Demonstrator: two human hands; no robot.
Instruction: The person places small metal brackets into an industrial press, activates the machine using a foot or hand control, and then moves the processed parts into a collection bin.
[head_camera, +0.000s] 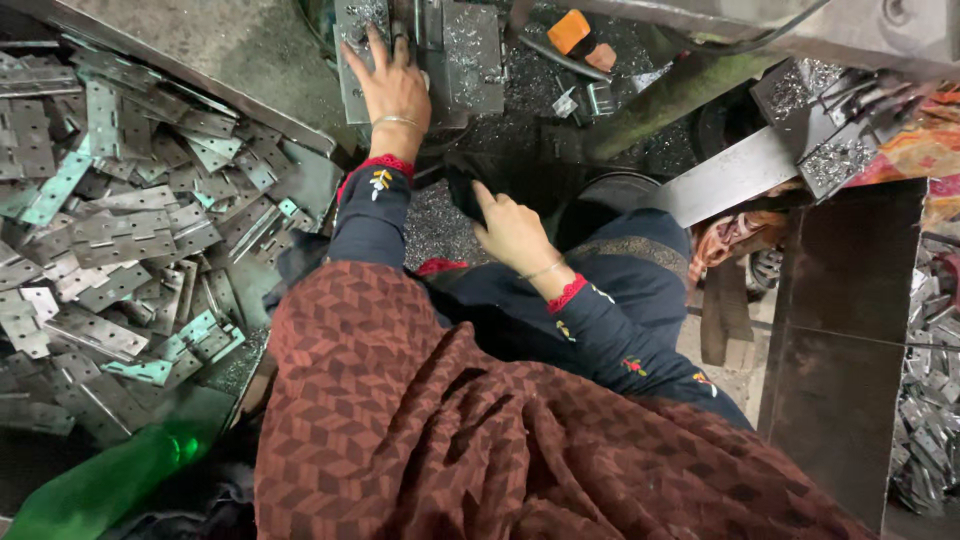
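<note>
The right hand lies nearest, fingers curled round a dark object I cannot make out; beyond it the left hand rests open and flat on a grey metal plate, whose long axis runs sideways; hinges lie heaped leftward, well apart.

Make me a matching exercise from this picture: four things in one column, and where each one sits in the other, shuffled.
Things:
1. left hand
2. right hand
3. pile of metal hinges
4. orange block

Places:
A. heaped along the left side of the view
B. at the top, right of the metal plate
C. flat on the metal plate at the top
D. lower down, at a dark handle near the lap

Pairs: 1-C, 2-D, 3-A, 4-B
</note>
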